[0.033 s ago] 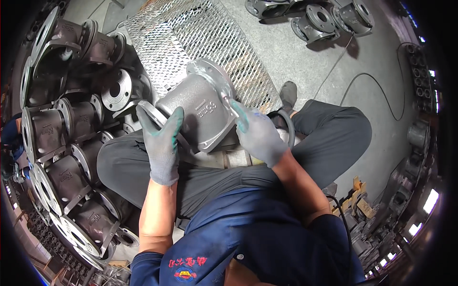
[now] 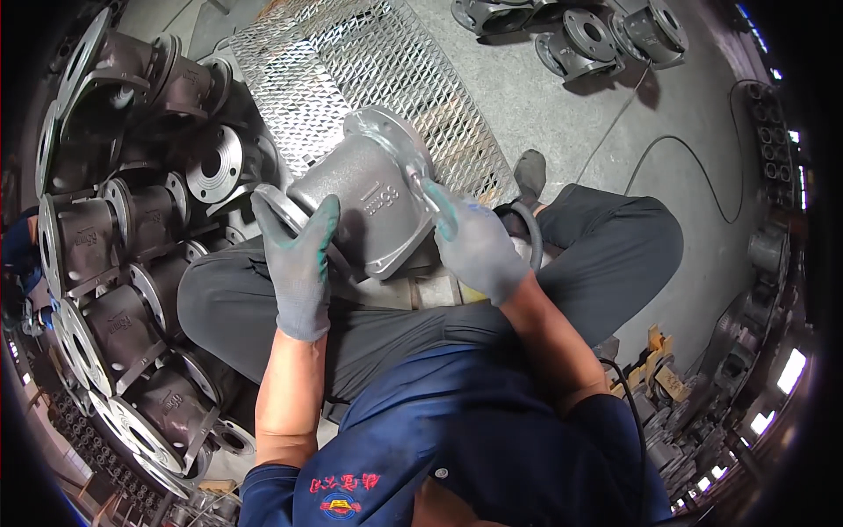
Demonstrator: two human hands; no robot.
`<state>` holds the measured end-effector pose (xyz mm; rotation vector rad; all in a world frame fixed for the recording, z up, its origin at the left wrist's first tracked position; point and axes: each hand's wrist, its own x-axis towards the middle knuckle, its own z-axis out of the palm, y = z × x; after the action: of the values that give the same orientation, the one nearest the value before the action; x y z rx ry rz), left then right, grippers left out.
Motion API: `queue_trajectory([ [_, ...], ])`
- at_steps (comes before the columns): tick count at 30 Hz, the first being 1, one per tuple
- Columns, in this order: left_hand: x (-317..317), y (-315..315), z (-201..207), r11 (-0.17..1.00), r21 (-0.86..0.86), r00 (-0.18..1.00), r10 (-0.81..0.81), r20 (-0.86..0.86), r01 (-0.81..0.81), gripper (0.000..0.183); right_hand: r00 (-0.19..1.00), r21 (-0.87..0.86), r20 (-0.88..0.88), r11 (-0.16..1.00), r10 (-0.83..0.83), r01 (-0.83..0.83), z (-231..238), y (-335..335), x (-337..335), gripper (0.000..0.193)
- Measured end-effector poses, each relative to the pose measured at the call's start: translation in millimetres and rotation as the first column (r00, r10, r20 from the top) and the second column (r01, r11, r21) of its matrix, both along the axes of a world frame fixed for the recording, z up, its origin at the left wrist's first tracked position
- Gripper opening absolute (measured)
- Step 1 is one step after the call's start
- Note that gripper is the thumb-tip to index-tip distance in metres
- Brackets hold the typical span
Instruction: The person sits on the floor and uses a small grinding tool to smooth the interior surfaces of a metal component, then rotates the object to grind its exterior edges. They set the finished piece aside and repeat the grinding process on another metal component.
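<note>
I sit with a grey cast-metal valve body (image 2: 364, 189) with round flanges held over my lap. My left hand (image 2: 299, 263), in a grey glove with green fingertips, grips its lower left flange and the side of the body. My right hand (image 2: 479, 250), gloved the same way, holds the edge of the upper right flange (image 2: 395, 140). The casting is tilted, its wide flange facing up and to the right. Both my legs in grey trousers lie under it.
Several similar flanged castings (image 2: 114, 263) are stacked along my left side. An expanded-metal grate (image 2: 351, 61) lies on the floor ahead. More castings (image 2: 597, 39) sit at the top right. A black cable (image 2: 694, 167) runs across the concrete floor.
</note>
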<state>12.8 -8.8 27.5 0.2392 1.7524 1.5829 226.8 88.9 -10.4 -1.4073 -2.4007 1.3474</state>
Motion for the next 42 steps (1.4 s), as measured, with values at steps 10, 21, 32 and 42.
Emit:
queue_trajectory([
  [10, -20, -27, -50, 0.981, 0.128, 0.984, -0.128, -0.122, 0.144, 0.077, 1.000, 0.156, -0.030, 0.988, -0.001, 0.006, 8, 4, -9, 0.053],
  [21, -15, -12, -11, 0.992, -0.039, 0.983, -0.113, 0.145, 0.119, 0.093, 0.999, 0.030, 0.040, 0.999, 0.016, -0.017, 0, 6, 10, 0.050],
  [32, -8, -11, -2, 1.000, 0.003, 0.986, -0.008, 0.167, 0.008, 0.090, 1.000, 0.014, -0.006, 1.000, 0.019, -0.019, 6, 9, 16, 0.049],
  [42, -42, -28, -54, 0.983, 0.155, 0.993, 0.091, 0.074, -0.101, 0.019, 0.999, -0.012, 0.003, 0.998, 0.054, -0.054, 20, -8, -7, 0.062],
])
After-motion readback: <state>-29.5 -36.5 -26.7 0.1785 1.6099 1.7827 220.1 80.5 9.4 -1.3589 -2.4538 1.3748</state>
